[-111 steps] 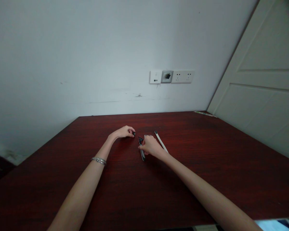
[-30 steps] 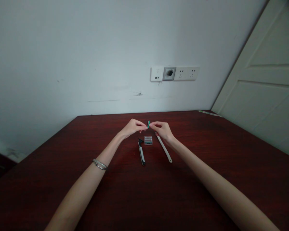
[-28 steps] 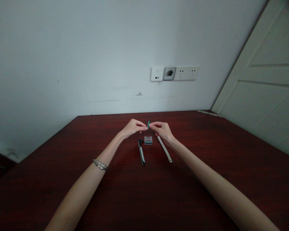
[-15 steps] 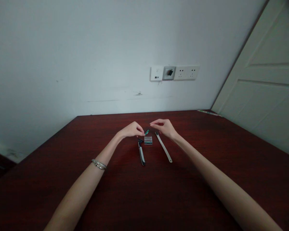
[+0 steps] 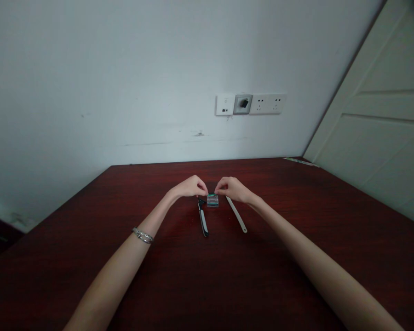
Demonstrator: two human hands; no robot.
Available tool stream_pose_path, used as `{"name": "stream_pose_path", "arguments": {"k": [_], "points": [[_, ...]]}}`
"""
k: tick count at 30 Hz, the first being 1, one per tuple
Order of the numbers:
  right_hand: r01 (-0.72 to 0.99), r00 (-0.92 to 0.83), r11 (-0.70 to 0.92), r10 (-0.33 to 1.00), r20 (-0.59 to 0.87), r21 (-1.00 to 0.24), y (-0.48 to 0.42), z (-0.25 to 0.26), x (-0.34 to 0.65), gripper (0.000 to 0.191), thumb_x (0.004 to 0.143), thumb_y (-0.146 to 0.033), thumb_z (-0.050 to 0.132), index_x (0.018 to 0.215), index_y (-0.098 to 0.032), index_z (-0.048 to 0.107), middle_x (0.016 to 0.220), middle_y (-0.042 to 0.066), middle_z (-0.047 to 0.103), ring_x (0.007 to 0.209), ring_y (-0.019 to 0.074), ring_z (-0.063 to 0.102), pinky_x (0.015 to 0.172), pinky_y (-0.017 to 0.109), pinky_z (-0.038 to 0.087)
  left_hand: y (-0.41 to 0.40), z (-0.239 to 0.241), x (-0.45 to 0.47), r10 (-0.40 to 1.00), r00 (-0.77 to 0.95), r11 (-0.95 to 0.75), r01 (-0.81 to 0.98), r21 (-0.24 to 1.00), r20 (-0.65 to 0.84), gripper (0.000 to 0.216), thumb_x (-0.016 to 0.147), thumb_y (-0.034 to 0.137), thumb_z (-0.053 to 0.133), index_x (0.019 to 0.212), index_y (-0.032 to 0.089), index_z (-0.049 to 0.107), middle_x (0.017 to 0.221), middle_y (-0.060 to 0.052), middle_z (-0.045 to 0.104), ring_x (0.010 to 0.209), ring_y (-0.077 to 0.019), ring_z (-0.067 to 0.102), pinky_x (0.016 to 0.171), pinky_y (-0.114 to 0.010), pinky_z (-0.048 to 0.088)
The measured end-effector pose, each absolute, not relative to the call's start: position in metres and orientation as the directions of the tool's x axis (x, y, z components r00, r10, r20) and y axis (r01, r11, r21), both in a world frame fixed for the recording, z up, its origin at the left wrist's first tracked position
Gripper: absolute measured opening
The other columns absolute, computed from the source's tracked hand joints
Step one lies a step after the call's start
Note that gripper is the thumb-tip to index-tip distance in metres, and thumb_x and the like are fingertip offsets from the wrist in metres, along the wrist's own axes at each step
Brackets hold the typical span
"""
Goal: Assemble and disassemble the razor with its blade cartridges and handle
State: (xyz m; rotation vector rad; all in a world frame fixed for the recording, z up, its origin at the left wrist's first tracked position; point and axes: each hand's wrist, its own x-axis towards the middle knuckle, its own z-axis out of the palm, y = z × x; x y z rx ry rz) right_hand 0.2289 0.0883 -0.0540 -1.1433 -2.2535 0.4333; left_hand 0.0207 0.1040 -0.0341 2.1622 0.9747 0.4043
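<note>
A small green-and-black razor cartridge (image 5: 211,195) lies level at the far edge of a clear plastic case (image 5: 213,202). My left hand (image 5: 192,186) is closed in a pinch on the cartridge's left end. At its right end, my right hand (image 5: 232,188) pinches with thumb and fingertips. Just left of the case, a razor handle (image 5: 203,219) in black and white points toward me. A slim white stick with a hole in its end, like a toothbrush (image 5: 237,215), slants away to the right; its far end is hidden behind my right hand.
The dark red wooden table (image 5: 165,280) meets a white wall (image 5: 141,82) at the back. Wall sockets (image 5: 267,104) sit above it. A pale panelled door (image 5: 382,128) stands on the right, with a thin printed strip (image 5: 300,161) near the table's back right corner.
My right hand has come down and left to the cartridge's right end. The cartridge has gone from tilted above the case to level at its far edge. My left hand has barely moved.
</note>
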Motion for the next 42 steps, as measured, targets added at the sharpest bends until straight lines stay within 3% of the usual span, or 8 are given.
{"name": "stream_pose_path", "arguments": {"k": [6, 14, 21, 29, 42], "points": [[0.681, -0.437, 0.523, 0.852, 0.288, -0.513, 0.097, -0.062, 0.229, 0.013, 0.073, -0.021, 0.063, 0.074, -0.015, 0.074, 0.078, 0.005, 0.069, 0.073, 0.0148, 0.059, 0.067, 0.021, 0.041, 0.111, -0.044, 0.021, 0.785, 0.619, -0.453, 0.539, 0.710, 0.030, 0.023, 0.067, 0.024, 0.059, 0.077, 0.008, 0.072, 0.065, -0.005, 0.067, 0.053, -0.0110, 0.052, 0.052, -0.022, 0.041], [0.758, -0.373, 0.371, 0.921, 0.111, -0.536, 0.105, -0.079, 0.226, 0.016, 0.071, -0.021, 0.062, 0.076, -0.014, 0.075, 0.075, 0.006, 0.072, 0.069, 0.0155, 0.063, 0.062, 0.020, 0.043, 0.120, -0.052, 0.013, 0.845, 0.517, -0.470, 0.599, 0.648, 0.136, 0.022, 0.069, 0.024, 0.060, 0.080, 0.010, 0.073, 0.079, -0.008, 0.072, 0.074, -0.0173, 0.063, 0.068, -0.024, 0.045], [0.760, -0.383, 0.375, 0.918, 0.100, -0.531, 0.103, -0.081, 0.223, 0.015, 0.069, -0.021, 0.063, 0.076, -0.016, 0.076, 0.078, 0.006, 0.072, 0.073, 0.0164, 0.064, 0.064, 0.020, 0.044, 0.117, -0.052, 0.015, 0.835, 0.535, -0.491, 0.621, 0.612, 0.126, 0.020, 0.069, 0.021, 0.059, 0.078, 0.010, 0.074, 0.078, -0.007, 0.072, 0.074, -0.0171, 0.063, 0.068, -0.023, 0.044], [0.772, -0.372, 0.369, 0.922, 0.104, -0.517, 0.102, -0.082, 0.221, 0.014, 0.068, -0.021, 0.064, 0.074, -0.017, 0.076, 0.075, 0.005, 0.072, 0.071, 0.0165, 0.064, 0.062, 0.021, 0.044, 0.112, -0.055, 0.025, 0.816, 0.554, -0.557, 0.674, 0.485, 0.166, 0.022, 0.070, 0.018, 0.055, 0.080, 0.012, 0.074, 0.077, -0.006, 0.070, 0.070, -0.0152, 0.059, 0.065, -0.022, 0.041], [0.774, -0.384, 0.384, 0.917, 0.109, -0.503, 0.099, -0.079, 0.220, 0.015, 0.067, -0.024, 0.064, 0.074, -0.017, 0.076, 0.071, 0.005, 0.071, 0.067, 0.0158, 0.063, 0.061, 0.021, 0.043, 0.111, -0.057, 0.029, 0.796, 0.592, -0.568, 0.657, 0.496, 0.128, 0.023, 0.068, 0.017, 0.054, 0.079, 0.011, 0.074, 0.073, -0.006, 0.069, 0.067, -0.0148, 0.058, 0.061, -0.021, 0.040]]}}
